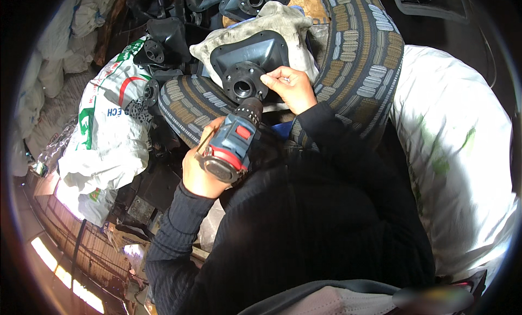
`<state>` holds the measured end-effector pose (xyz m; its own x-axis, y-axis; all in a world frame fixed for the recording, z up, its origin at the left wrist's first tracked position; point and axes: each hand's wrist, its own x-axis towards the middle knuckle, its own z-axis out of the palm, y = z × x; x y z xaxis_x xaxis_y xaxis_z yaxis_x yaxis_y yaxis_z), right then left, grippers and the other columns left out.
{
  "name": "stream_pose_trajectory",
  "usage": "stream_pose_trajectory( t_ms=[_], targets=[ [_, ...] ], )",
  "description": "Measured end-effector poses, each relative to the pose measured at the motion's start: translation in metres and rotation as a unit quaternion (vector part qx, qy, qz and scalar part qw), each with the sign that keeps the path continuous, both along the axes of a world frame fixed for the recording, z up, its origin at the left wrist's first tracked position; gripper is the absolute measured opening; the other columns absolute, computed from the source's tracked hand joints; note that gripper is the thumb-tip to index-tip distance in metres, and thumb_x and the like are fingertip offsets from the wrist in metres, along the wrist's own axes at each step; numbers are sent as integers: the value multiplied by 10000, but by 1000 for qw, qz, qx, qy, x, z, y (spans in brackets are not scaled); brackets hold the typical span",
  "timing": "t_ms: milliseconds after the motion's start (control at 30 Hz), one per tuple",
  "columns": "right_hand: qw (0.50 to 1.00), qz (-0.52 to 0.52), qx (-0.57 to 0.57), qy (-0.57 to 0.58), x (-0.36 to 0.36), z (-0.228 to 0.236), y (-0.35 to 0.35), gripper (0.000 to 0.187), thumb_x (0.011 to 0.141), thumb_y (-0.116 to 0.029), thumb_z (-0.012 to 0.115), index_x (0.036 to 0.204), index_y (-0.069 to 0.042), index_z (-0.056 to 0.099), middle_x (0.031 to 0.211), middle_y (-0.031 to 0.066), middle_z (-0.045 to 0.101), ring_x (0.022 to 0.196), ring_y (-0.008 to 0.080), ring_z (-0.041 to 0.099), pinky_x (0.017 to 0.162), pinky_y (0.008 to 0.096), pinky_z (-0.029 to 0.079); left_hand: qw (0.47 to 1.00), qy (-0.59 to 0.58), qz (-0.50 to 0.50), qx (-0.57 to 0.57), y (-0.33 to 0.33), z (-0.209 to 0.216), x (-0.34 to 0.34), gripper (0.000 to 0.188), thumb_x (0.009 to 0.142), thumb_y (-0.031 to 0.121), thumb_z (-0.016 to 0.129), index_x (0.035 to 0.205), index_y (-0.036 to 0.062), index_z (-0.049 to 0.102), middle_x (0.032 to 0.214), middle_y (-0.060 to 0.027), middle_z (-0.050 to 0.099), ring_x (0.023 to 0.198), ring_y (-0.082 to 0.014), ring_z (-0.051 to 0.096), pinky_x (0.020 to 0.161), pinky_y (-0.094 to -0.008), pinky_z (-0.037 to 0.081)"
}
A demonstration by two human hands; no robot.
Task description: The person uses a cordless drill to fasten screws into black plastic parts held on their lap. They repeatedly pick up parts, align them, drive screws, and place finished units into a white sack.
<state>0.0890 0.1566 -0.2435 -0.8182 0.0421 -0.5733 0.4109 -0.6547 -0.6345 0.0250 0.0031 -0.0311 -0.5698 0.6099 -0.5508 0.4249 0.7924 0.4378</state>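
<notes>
In the middle lies a black plastic part [265, 53] with a square flared base and a round flange [244, 78] with holes around a central bore. It rests on a stained whitish cloth [298, 29]. My left hand [202, 165] is wrapped round a blue-and-red cordless drill [235, 143], whose chuck end points at the flange's lower right edge. At that same edge my right hand [292, 89] pinches, thumb and forefinger together, against the flange. Whatever sits between those fingertips is too small or hidden to name.
Similar black parts [168, 35] are heaped at the far left and back. A printed white sack [111, 119] stands left, and a large white sack [451, 152] right. Patterned fabric [361, 59] curves around both sides of the work. A dark bin [432, 5] is at the far right.
</notes>
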Motion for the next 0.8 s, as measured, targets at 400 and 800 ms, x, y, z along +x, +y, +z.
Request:
stream_pose_trajectory(
  t_ms=[400,800],
  targets=[
    [997,48,-46,-51,15,15,33,327,939,-276,567,1167,-50,627,980,51,653,809,140,622,706,269,530,990,61,71,105,-24,22,48,367,724,83,745,1063,18,623,989,-129,664,925,-312,648,829,-374,505],
    [951,139,-276,-17,37,81,31,440,985,-234,360,1226,87,538,1131,173,631,925,204,654,871,339,556,973,61,90,203,-44,26,70,319,742,82,723,1044,38,629,975,-110,665,907,-295,654,830,-383,514]
  ],
)
